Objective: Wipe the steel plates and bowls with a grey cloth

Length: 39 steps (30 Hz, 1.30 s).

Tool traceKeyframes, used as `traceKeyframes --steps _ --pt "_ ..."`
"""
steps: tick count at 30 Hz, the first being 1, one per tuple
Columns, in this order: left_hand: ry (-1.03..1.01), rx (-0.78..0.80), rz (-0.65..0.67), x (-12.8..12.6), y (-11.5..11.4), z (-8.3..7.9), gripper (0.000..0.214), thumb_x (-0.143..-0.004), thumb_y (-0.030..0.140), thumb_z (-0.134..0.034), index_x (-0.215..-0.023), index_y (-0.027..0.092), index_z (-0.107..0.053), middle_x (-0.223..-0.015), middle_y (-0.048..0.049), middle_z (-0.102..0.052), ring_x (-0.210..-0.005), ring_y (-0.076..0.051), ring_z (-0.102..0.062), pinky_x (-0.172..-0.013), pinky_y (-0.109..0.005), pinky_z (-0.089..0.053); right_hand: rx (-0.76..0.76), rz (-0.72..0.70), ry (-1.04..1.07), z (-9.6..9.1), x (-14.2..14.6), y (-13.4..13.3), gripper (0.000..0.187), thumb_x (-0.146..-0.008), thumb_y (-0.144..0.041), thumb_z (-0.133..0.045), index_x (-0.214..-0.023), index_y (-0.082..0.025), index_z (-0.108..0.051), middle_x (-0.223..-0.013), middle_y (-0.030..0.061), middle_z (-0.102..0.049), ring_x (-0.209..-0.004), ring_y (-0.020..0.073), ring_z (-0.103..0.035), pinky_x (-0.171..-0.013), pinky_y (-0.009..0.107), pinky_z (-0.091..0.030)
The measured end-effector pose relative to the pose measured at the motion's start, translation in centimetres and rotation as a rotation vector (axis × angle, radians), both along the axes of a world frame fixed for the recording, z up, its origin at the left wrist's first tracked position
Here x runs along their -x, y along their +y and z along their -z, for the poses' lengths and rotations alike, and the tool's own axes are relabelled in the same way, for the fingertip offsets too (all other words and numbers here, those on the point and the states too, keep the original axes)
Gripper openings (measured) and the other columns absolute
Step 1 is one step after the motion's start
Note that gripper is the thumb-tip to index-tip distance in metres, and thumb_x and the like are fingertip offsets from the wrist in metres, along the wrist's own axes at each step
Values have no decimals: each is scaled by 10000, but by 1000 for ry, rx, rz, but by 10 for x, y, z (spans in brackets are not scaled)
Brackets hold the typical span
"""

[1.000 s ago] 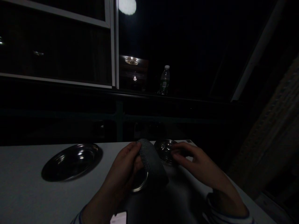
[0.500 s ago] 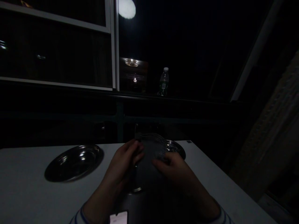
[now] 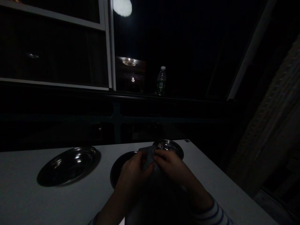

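Observation:
Between my two hands is a dark grey cloth point(image 3: 150, 156) with a fine speckled texture, folded or bunched at its top. My left hand point(image 3: 134, 167) grips its left side, fingers curled. My right hand point(image 3: 170, 162) pinches it from the right, thumb against fingers. The cloth's lower part is lost in darkness. Behind my left hand a dark metal plate point(image 3: 116, 168) shows only in part. Beyond my right hand lies another shiny metal plate point(image 3: 172, 145), partly covered by the hand and cloth.
A large oval-looking shiny metal dish point(image 3: 67, 168) rests at the left of the white table point(image 3: 21, 200). On the dark window ledge stands a clear bottle point(image 3: 161, 82) with a white cap. A curtain point(image 3: 272, 106) hangs at the right. The room is dim.
The cloth, raised and spread between my hands before, is now lower and bunched. My hands have come closer together. The dark plate behind them shows more, and the phone-like bright screen is mostly hidden.

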<state>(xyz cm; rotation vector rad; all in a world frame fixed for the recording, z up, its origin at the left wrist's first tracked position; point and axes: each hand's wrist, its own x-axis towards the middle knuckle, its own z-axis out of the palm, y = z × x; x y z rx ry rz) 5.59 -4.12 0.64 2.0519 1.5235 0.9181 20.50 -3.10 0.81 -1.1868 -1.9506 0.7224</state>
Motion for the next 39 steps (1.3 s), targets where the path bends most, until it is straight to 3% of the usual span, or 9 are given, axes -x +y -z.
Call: traceKeyframes --steps 4,10,12,15,21,26,30,35,39 --pt "48 63 17 1 0 -1 264 -771 295 -441 -932 172 -610 -850 -89 -683 -777 -235 -623 -660 -319 -411 -73 74 -104 0 6 -6 220 -840 -169 -427 -745 -176 -625 -782 26 -656 -737 139 -590 -667 231 -389" --pt "-64 -28 -14 15 13 3 248 -724 265 -464 -787 179 -688 -872 -82 -677 -814 -222 -617 -734 -318 -424 -118 190 -177 -6 -7 -8 223 -841 -222 -455 -864 -202 -675 -923 43 -676 -879 172 -605 -786 271 -400" --pt "-219 61 -21 25 20 1 243 -714 285 -478 -757 167 -687 -792 -65 -685 -766 -214 -626 -695 -306 -441 -103 206 -118 -7 -16 -5 212 -831 -250 -472 -884 -196 -670 -918 44 -672 -893 179 -600 -789 283 -408" --pt "-493 267 -59 41 29 -5 226 -697 315 -500 -646 161 -657 -581 -16 -631 -591 -179 -603 -570 -280 -449 -22 214 88 -8 -31 -1 229 -803 -300 -512 -978 -182 -601 -770 18 -650 -704 150 -593 -605 249 -420" --pt "-779 346 -78 67 38 -14 199 -641 304 -631 -778 161 -651 -714 -30 -683 -690 -167 -634 -645 -263 -485 89 194 441 -10 -55 6 467 -736 -359 -608 -1141 -193 -445 -668 -28 -613 -579 112 -547 -520 215 -393" --pt "-811 277 -165 79 41 -12 377 -635 270 -678 -974 155 -560 -686 -11 -656 -632 -151 -624 -580 -258 -485 80 262 449 -11 -63 9 465 -740 -373 -603 -1152 -203 -472 -605 -43 -591 -569 119 -558 -519 218 -406" --pt "-801 225 -135 87 43 -11 287 -641 281 -683 -885 151 -605 -740 -22 -672 -667 -141 -627 -623 -251 -489 18 357 405 -7 -70 16 379 -742 -402 -581 -1050 -181 -578 -833 34 -654 -753 161 -600 -645 270 -454" --pt "-564 143 -11 91 40 -15 404 -627 339 -705 -979 146 -656 -967 -78 -699 -881 -197 -624 -774 -277 -467 31 323 310 -5 -76 18 391 -720 -360 -619 -1059 -167 -623 -998 69 -655 -917 200 -590 -793 316 -442" --pt "-344 19 -24 91 39 -17 319 -667 361 -646 -913 163 -695 -905 -72 -716 -834 -232 -632 -767 -321 -464 -7 342 224 -6 -77 18 343 -711 -323 -622 -1015 -166 -645 -985 62 -657 -923 204 -584 -826 321 -415"
